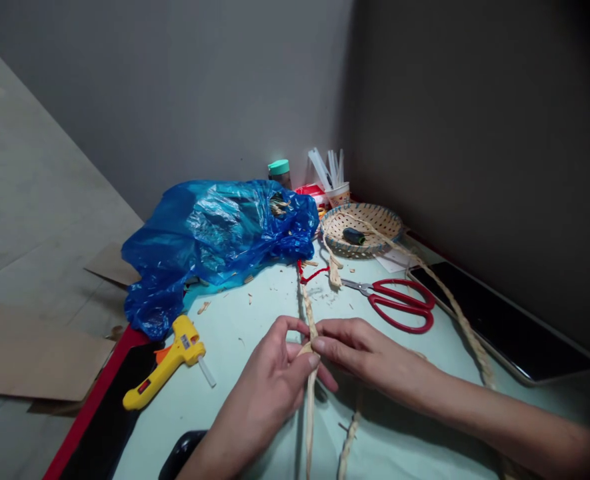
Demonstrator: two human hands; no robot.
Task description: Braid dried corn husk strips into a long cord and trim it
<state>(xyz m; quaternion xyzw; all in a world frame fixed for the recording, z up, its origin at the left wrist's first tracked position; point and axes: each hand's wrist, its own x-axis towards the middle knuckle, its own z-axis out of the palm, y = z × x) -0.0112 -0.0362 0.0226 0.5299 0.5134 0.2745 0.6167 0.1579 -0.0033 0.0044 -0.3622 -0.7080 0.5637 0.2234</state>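
A pale braided straw cord [309,308] runs away from me over the table, its far end by a red string [315,274]. My left hand [287,367] pinches the cord's strands from the left, thumb on top. From the right, my right hand [347,343] grips the same cord with thumb and forefinger, touching the left fingertips. Loose flat strands [311,427] hang from the hands toward me. Another braided piece [349,440] lies below my right wrist. Scissors with red handles [405,303] rest beyond my right hand.
A yellow glue gun [167,367] lies at left, near a blue plastic bag [215,227]. Behind are a woven basket [332,245], a cup of glue sticks [339,195] and a green-lidded jar [279,168]. A tablet [505,320] lies at right, with a long braid [455,307] crossing it.
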